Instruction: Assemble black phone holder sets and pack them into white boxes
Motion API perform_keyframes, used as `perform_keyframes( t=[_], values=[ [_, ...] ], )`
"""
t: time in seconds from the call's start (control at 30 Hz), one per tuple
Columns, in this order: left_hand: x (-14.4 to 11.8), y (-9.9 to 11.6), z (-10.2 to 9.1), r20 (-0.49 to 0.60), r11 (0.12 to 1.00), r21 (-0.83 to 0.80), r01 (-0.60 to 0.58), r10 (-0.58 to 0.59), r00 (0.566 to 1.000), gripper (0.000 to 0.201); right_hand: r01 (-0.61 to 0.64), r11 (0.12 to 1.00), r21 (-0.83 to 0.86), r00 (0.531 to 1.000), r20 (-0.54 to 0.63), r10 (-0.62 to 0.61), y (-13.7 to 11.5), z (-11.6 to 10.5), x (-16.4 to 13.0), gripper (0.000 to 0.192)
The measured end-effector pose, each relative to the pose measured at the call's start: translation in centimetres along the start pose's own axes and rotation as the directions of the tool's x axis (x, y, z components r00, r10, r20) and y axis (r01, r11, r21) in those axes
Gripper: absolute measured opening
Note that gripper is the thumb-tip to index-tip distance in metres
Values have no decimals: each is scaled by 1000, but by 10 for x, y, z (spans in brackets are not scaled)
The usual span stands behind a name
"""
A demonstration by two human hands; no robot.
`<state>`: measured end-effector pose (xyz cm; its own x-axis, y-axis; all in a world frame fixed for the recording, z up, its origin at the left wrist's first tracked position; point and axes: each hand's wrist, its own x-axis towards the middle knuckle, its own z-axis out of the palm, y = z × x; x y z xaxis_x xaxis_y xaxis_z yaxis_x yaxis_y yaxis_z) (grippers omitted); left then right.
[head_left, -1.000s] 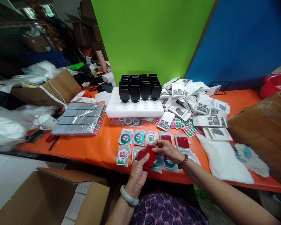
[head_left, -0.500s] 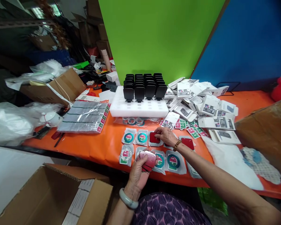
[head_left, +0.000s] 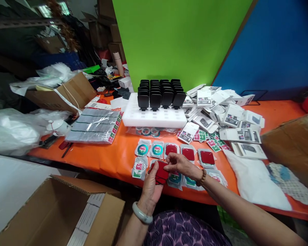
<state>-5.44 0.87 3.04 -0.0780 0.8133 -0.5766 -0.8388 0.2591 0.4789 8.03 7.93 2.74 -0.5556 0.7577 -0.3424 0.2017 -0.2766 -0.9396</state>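
Red pads (head_left: 161, 173) fanned in left hand (head_left: 151, 186), right fingers (head_left: 170, 166) pinching top

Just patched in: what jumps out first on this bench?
The green board and blue board behind the orange table. At its near edge, the left hand grips a red stack while the right hand pinches its top piece. Behind them, black holders stand on white foam.

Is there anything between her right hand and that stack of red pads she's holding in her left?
Nothing visible. The right hand is already at the red pads, its fingertips on the top one, while the left hand grips the stack from below.
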Motion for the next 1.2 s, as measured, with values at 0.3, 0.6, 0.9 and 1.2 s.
perform_keyframes(
  t=[0.3,0.6,0.9,1.2],
  values=[
    [-6,8,-11,-47,999,36,0,1,999,25,-1,992,129,1000,-7,2,-14,-8,30,35],
    [-16,18,-16,-22,999,-36,25,-25,999,16,77,976,-204,961,-244,-127,-9,-11,79,16],
    [-17,21,-18,-33,999,-39,0,-1,999,21,111,857,-504,861,-382,-336,-12,4,68,10],
    [-14,16,-20,-37,996,53,-77,79,996,28,-61,994,91,982,186,43,-18,29,24,37]
  ],
)
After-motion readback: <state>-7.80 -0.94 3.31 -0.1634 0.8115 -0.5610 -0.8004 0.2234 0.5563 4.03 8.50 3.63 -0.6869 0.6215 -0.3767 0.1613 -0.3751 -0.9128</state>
